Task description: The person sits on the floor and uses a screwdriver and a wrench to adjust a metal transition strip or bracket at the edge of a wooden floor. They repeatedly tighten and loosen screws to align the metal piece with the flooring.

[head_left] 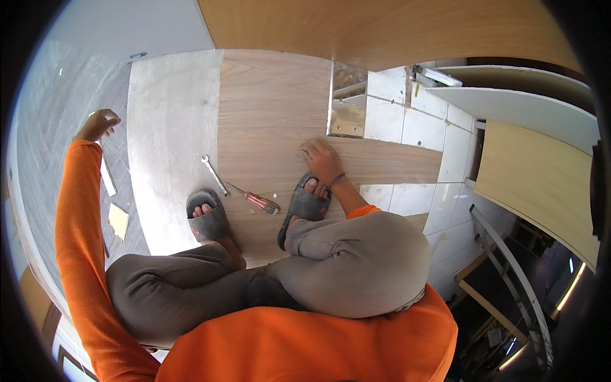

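Observation:
My left hand [98,124] is held out at the far left, above a grey wood-patterned surface. Its fingers are loosely bent with a gap between them, and nothing shows in them. My right hand [321,160] rests on a light wood-patterned board [273,95] beside my right sandal [309,202], fingers bent down onto the board. Between my feet lie a screwdriver [258,202] with a red and clear handle and, left of it, a metal wrench [215,175]. Both tools are apart from my hands.
A white strip [108,175] and a yellowish scrap [118,221] lie at the left. An upright brown panel [394,25] closes off the far side. White floor tiles [423,130], a pale wooden panel [534,184] and a curved metal rail [512,274] are at the right.

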Available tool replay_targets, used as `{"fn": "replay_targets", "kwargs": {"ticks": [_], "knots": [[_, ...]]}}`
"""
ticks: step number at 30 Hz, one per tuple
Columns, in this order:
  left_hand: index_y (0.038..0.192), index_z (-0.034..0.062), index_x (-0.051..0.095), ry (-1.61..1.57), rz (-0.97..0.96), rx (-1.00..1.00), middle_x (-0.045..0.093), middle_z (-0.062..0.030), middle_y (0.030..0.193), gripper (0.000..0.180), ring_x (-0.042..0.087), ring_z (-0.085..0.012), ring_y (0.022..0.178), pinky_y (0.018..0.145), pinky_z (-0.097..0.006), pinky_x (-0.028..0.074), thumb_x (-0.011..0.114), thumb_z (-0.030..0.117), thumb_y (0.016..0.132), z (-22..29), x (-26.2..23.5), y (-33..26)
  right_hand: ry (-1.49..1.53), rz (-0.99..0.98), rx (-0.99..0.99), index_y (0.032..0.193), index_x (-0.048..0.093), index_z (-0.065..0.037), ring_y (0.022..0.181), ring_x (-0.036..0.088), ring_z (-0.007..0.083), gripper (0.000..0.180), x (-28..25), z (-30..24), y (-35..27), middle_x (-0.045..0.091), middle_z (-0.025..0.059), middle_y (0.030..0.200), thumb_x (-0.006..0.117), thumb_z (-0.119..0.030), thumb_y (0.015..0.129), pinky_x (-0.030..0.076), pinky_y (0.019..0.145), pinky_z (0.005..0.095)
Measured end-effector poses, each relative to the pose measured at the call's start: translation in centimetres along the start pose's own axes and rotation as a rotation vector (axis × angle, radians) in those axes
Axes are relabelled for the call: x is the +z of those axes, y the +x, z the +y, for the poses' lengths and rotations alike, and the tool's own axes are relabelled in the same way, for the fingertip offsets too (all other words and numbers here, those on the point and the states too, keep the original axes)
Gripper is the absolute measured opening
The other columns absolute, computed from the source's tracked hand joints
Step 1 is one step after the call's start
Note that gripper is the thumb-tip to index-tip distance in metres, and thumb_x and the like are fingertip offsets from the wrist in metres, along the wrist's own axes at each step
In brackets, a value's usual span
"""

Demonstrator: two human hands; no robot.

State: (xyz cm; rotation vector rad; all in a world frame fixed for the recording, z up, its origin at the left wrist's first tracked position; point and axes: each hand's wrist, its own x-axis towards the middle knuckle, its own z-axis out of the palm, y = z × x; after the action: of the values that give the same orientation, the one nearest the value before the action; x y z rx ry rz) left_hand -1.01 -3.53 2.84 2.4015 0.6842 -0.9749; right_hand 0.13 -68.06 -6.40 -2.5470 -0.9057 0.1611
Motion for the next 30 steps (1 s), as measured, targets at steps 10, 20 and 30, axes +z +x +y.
{"fn": "replay_targets", "kwargs": {"ticks": [10, 20, 30], "knots": [[0.113, 0.0039, 0.065, 0.012, 0.034, 0.044, 0.069, -0.0194, 0.086, 0.033, 0.067, -0.0266, 0.072, 0.065, -0.04, 0.053, 0.062, 0.028, 0.091, -1.8, 0.8, 1.3, 0.215, 0.499, 0.612, 0.097, 0.067, -0.003, 0.083, 0.065, 0.0324, 0.015, -3.0, 6.9, -1.8, 0.068, 0.0146, 0.089, 0.068, -0.009, 0.083, 0.052, 0.076, 0.0385], [0.116, 0.0066, 0.065, 0.036, 0.013, 0.0, 0.07, -0.0186, 0.086, 0.035, 0.07, -0.028, 0.079, 0.068, -0.041, 0.053, 0.062, 0.032, 0.092, -0.9, 0.8, 0.3, -0.001, 0.423, 0.539, 0.09, 0.068, -0.003, 0.079, 0.065, 0.0299, 0.011, -3.9, 9.9, -1.5, 0.068, 0.0135, 0.088, 0.069, -0.009, 0.081, 0.052, 0.073, 0.0399], [0.117, 0.0055, 0.064, 0.023, 0.007, -0.014, 0.07, -0.0212, 0.088, 0.035, 0.07, -0.0294, 0.082, 0.074, -0.043, 0.054, 0.061, 0.031, 0.093, -0.1, 0.7, -0.2, -0.184, 0.369, 0.408, 0.091, 0.07, -0.006, 0.091, 0.062, 0.0297, 0.011, -3.6, 10.0, -1.5, 0.069, 0.0107, 0.095, 0.07, -0.01, 0.081, 0.05, 0.083, 0.0404]]}}
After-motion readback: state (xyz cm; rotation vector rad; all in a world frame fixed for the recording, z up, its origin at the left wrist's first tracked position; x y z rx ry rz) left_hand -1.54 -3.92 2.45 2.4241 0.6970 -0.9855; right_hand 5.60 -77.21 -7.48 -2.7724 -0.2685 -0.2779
